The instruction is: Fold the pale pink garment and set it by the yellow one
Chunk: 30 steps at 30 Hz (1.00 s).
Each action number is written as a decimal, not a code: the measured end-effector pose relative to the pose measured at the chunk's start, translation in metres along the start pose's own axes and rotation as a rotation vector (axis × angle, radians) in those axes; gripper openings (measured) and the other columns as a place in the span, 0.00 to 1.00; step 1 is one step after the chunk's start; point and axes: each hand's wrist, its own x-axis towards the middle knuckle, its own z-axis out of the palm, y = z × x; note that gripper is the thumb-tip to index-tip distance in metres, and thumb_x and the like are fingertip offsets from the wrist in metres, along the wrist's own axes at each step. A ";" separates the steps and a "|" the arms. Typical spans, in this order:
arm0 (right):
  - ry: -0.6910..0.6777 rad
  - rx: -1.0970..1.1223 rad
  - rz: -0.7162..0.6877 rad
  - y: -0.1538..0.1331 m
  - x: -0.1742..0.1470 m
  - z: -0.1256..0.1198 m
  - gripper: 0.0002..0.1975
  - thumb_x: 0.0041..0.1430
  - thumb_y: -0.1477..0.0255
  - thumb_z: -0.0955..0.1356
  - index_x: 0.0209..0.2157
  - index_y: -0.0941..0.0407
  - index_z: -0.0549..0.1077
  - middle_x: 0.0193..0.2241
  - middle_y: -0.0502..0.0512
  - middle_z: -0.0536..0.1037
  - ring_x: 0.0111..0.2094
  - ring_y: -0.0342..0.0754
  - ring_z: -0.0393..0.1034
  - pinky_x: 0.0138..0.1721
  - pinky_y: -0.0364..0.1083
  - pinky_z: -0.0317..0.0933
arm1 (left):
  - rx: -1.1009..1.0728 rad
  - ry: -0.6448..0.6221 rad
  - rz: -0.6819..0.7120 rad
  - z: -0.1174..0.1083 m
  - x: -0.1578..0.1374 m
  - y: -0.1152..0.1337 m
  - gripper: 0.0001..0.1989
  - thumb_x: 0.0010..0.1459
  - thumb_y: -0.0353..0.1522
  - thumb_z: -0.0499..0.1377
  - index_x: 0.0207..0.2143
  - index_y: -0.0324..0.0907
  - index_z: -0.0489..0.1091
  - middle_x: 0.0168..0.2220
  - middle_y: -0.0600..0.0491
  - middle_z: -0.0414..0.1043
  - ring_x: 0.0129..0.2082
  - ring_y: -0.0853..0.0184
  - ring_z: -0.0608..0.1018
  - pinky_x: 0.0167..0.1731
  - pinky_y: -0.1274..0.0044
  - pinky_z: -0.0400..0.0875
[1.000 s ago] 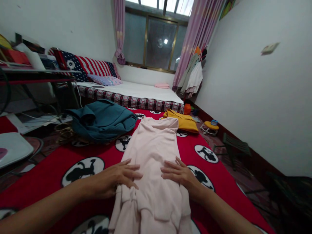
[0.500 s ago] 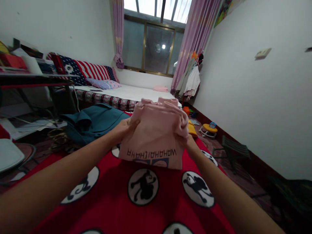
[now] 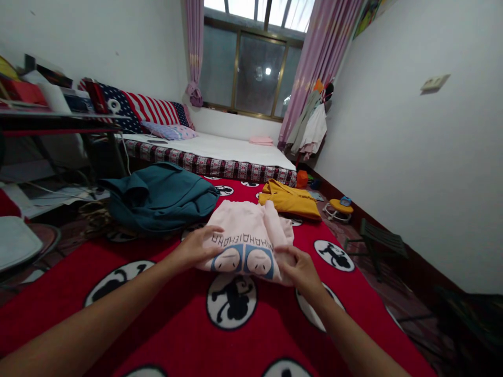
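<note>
Red blanket [image 3: 271,324] is printed with black figures in white circles. Teal bag [image 3: 165,201] is dumped on its left side, folded yellow garment [image 3: 291,200] is laid at far right. White-topped bed [image 3: 223,146] is placed behind, with purple pillow [image 3: 171,132] and striped cushion [image 3: 151,110] stacked at left. Window [image 3: 259,73] is flanked by purple curtains [image 3: 320,57]; clothes [image 3: 314,128] are hung beside the right one. Left: surface [image 3: 100,117] is cluttered, pale chair [image 3: 18,243] is cut off by frame edge. Right: yellow-topped stool [image 3: 340,207] and dark folding stool [image 3: 381,238] are lined along the wall.
</note>
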 end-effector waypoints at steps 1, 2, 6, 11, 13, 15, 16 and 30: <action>-0.060 -0.053 0.020 -0.004 -0.016 -0.003 0.13 0.46 0.70 0.65 0.33 0.55 0.78 0.29 0.52 0.79 0.30 0.49 0.72 0.33 0.46 0.65 | 0.002 -0.094 0.011 -0.006 -0.013 0.002 0.27 0.43 0.42 0.65 0.47 0.42 0.74 0.48 0.48 0.76 0.48 0.54 0.77 0.52 0.67 0.69; -0.103 -0.111 0.051 -0.005 -0.030 -0.006 0.11 0.45 0.72 0.65 0.31 0.55 0.78 0.25 0.51 0.78 0.26 0.48 0.69 0.29 0.44 0.63 | -0.004 -0.163 0.009 -0.010 -0.024 0.002 0.28 0.42 0.42 0.65 0.47 0.43 0.74 0.48 0.48 0.76 0.48 0.54 0.77 0.51 0.68 0.69; -0.133 -0.135 0.062 0.001 -0.035 -0.016 0.12 0.50 0.65 0.67 0.34 0.55 0.78 0.31 0.53 0.80 0.32 0.51 0.72 0.35 0.47 0.66 | -0.048 -0.111 -0.056 -0.017 -0.034 -0.004 0.34 0.42 0.45 0.65 0.52 0.42 0.71 0.55 0.46 0.72 0.54 0.51 0.73 0.53 0.67 0.68; 0.131 -0.112 -0.007 0.005 0.038 -0.005 0.31 0.45 0.64 0.71 0.53 0.56 0.71 0.51 0.63 0.74 0.49 0.59 0.71 0.48 0.57 0.66 | -0.099 0.122 -0.080 -0.001 0.021 -0.001 0.38 0.44 0.46 0.64 0.56 0.36 0.68 0.55 0.39 0.70 0.53 0.50 0.74 0.54 0.62 0.67; 0.140 -0.068 -0.018 -0.001 0.054 0.005 0.25 0.44 0.69 0.70 0.48 0.56 0.75 0.47 0.61 0.77 0.47 0.57 0.72 0.49 0.57 0.66 | -0.062 0.152 -0.033 0.008 0.042 0.011 0.30 0.45 0.40 0.64 0.50 0.36 0.72 0.51 0.41 0.74 0.51 0.51 0.75 0.54 0.63 0.66; 0.221 -0.005 -0.095 -0.007 0.056 0.012 0.18 0.47 0.71 0.68 0.43 0.57 0.77 0.43 0.59 0.79 0.45 0.55 0.73 0.49 0.55 0.66 | -0.020 0.229 0.089 0.015 0.055 0.025 0.21 0.49 0.36 0.62 0.45 0.38 0.75 0.48 0.44 0.76 0.50 0.55 0.76 0.54 0.67 0.66; 0.303 0.013 -0.145 -0.007 0.053 0.013 0.17 0.49 0.71 0.67 0.42 0.56 0.77 0.43 0.59 0.79 0.45 0.54 0.73 0.50 0.54 0.66 | 0.001 0.284 0.164 0.017 0.058 0.031 0.18 0.52 0.35 0.61 0.45 0.40 0.76 0.47 0.46 0.76 0.49 0.57 0.76 0.54 0.69 0.67; 0.114 -0.571 -0.389 -0.036 0.043 0.025 0.26 0.66 0.65 0.58 0.64 0.53 0.58 0.63 0.58 0.62 0.66 0.55 0.49 0.65 0.61 0.42 | 0.524 -0.196 0.407 0.072 0.059 0.061 0.26 0.61 0.35 0.52 0.62 0.48 0.60 0.67 0.45 0.52 0.66 0.51 0.54 0.61 0.50 0.47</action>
